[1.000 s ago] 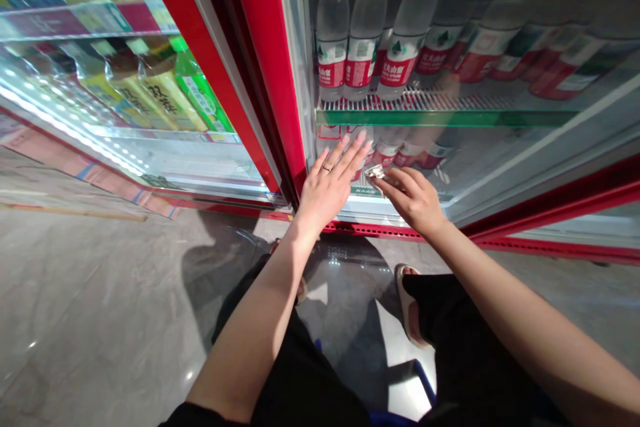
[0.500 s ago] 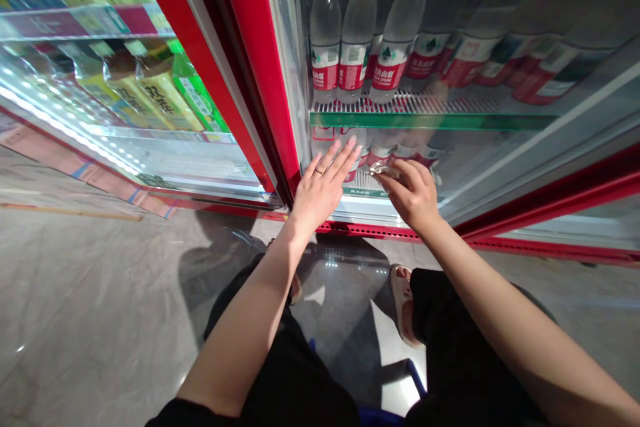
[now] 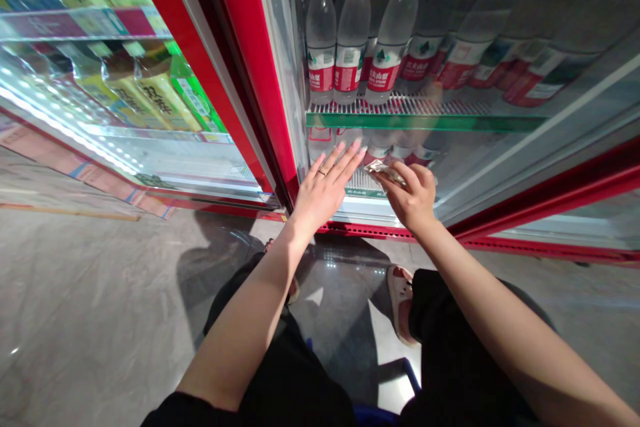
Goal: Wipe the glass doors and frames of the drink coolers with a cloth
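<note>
- Pinches a crumpled whitish tissue [image 3: 379, 169] between thumb and fingers of the right hand [image 3: 413, 195]; cannot tell the exact material.
- Locates the tissue at the fingertips, poking out on the left side of the grip, in front of the glass [image 3: 480, 163].
- Extends the left hand [image 3: 324, 188] just left of the grip, palm toward the glass, fingers straight and slightly spread.
- Wears a thin ring [image 3: 323, 173] on that left hand.
- Cannot confirm firm contact of left palm with glass.
- Records, above the grip and behind the glass, a shelf [image 3: 425, 122] with green front edge, bearing red-capped water bottles [image 3: 393, 27].
- Notes lower bottles [image 3: 380, 143] just above and behind the grip, partly hidden by the hands.
- Notes a red post [image 3: 250, 47] left of both hands; farther left, a lit cabinet [image 3: 200, 163] with bottled drinks [image 3: 155, 93].
- Observes, below the grip, a perforated red strip [image 3: 370, 231], gray floor [image 3: 100, 300] and a pale sandal [image 3: 397, 293].
</note>
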Motion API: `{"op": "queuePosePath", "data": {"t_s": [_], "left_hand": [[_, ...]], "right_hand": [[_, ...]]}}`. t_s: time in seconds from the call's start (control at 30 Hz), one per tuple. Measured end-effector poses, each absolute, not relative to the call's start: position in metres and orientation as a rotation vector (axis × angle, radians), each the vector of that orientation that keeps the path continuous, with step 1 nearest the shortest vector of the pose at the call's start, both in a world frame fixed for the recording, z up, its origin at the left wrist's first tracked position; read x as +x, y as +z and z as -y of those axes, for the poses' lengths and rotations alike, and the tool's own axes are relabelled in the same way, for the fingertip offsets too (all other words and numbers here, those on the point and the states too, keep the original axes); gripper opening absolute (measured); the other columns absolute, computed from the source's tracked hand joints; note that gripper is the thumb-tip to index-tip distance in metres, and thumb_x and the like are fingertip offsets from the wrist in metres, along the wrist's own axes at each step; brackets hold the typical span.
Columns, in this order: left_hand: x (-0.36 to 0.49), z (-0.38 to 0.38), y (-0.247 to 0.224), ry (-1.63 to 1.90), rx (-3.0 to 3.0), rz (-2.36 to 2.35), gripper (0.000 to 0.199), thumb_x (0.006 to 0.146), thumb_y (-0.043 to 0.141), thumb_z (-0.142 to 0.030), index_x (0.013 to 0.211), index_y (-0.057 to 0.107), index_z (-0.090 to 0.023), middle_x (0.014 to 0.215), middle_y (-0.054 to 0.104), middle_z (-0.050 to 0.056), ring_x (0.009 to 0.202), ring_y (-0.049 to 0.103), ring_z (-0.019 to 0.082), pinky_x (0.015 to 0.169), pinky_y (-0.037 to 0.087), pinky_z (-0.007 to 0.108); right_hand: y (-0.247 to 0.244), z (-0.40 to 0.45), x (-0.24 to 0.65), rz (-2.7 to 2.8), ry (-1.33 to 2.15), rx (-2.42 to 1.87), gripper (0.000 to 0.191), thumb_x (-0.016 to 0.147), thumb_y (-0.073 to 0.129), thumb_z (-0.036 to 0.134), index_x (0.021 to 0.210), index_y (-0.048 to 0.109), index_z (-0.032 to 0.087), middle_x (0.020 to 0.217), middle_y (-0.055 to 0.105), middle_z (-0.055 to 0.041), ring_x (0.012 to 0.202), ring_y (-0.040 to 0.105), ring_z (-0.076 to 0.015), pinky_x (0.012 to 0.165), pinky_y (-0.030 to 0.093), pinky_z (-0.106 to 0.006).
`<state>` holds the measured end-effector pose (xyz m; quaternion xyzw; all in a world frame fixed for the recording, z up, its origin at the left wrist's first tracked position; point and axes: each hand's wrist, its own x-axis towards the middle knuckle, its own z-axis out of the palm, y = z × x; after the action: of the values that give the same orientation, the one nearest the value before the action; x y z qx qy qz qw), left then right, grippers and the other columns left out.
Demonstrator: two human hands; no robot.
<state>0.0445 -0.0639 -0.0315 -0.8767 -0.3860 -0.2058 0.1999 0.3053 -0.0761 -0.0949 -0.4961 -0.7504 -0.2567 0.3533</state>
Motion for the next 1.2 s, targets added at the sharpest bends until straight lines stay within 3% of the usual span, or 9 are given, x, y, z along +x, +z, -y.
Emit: {"op": "queuePosePath", "data": {"t_s": [0.1, 0.27, 0.37, 0.53, 0.8, 1.03, 1.2], "left_hand": [[0.052, 0.065, -0.032, -0.558, -2.445, 1.069, 0.089, 0.104, 0.047, -0.011, 0.181, 0.006, -0.022, 0.187, 0.025, 0.000, 0.174, 0.024, 0.021, 0.143, 0.027, 0.040], [0.053, 0.065, -0.035, -0.562, -2.453, 1.070, 0.089, 0.104, 0.046, -0.010, 0.181, 0.005, -0.023, 0.186, 0.025, 0.000, 0.174, 0.025, 0.022, 0.144, 0.026, 0.041], [0.054, 0.066, -0.034, -0.584, -2.450, 1.070, 0.089, 0.102, 0.046, -0.009, 0.181, 0.006, -0.022, 0.187, 0.025, 0.000, 0.174, 0.023, 0.021, 0.144, 0.026, 0.041], [0.061, 0.065, -0.030, -0.587, -2.449, 1.078, 0.089, 0.102, 0.046, -0.009, 0.181, 0.008, -0.024, 0.186, 0.026, -0.001, 0.174, 0.024, 0.021, 0.144, 0.024, 0.042], [0.056, 0.063, -0.035, -0.575, -2.429, 1.063, 0.088, 0.104, 0.048, -0.012, 0.181, 0.006, -0.021, 0.186, 0.027, 0.001, 0.174, 0.026, 0.023, 0.143, 0.028, 0.041], [0.060, 0.064, -0.030, -0.596, -2.425, 1.059, 0.088, 0.104, 0.047, -0.012, 0.181, 0.005, -0.021, 0.187, 0.026, 0.002, 0.174, 0.026, 0.023, 0.143, 0.026, 0.042], [0.063, 0.066, -0.038, -0.551, -2.443, 1.018, 0.092, 0.103, 0.048, -0.011, 0.181, 0.002, -0.020, 0.187, 0.024, 0.002, 0.175, 0.021, 0.022, 0.144, 0.025, 0.041]], "right_hand": [[-0.092, 0.074, 0.291, 2.145, -0.560, -1.195, 0.035, 0.109, 0.064, 0.019, 0.135, 0.080, 0.036, 0.129, 0.081, -0.0047, 0.106, 0.064, -0.0246, 0.087, 0.055, -0.041], [-0.101, 0.086, 0.304, 2.377, -0.601, -1.076, 0.025, 0.110, 0.063, 0.020, 0.122, 0.083, 0.027, 0.120, 0.084, -0.0056, 0.094, 0.063, -0.0214, 0.074, 0.047, -0.038], [-0.101, 0.090, 0.325, 2.243, -0.636, -1.165, 0.022, 0.108, 0.068, 0.023, 0.117, 0.085, 0.032, 0.120, 0.084, -0.0040, 0.096, 0.063, -0.0227, 0.076, 0.048, -0.039], [-0.086, 0.083, 0.317, 1.996, -0.605, -1.262, 0.036, 0.107, 0.066, 0.020, 0.135, 0.081, 0.036, 0.129, 0.082, -0.0057, 0.106, 0.064, -0.0269, 0.093, 0.053, -0.044], [-0.092, 0.097, 0.307, 2.333, -0.777, -1.054, 0.027, 0.109, 0.064, 0.016, 0.128, 0.082, 0.022, 0.120, 0.084, -0.0057, 0.092, 0.063, -0.0207, 0.072, 0.051, -0.035], [-0.080, 0.092, 0.323, 1.785, -0.777, -1.245, 0.040, 0.104, 0.065, 0.012, 0.135, 0.080, 0.033, 0.128, 0.081, -0.0072, 0.108, 0.066, -0.0265, 0.094, 0.058, -0.042], [-0.089, 0.095, 0.305, 2.166, -0.704, -1.222, 0.035, 0.105, 0.065, 0.015, 0.134, 0.080, 0.030, 0.129, 0.082, -0.0065, 0.107, 0.067, -0.0252, 0.085, 0.057, -0.038]]}}
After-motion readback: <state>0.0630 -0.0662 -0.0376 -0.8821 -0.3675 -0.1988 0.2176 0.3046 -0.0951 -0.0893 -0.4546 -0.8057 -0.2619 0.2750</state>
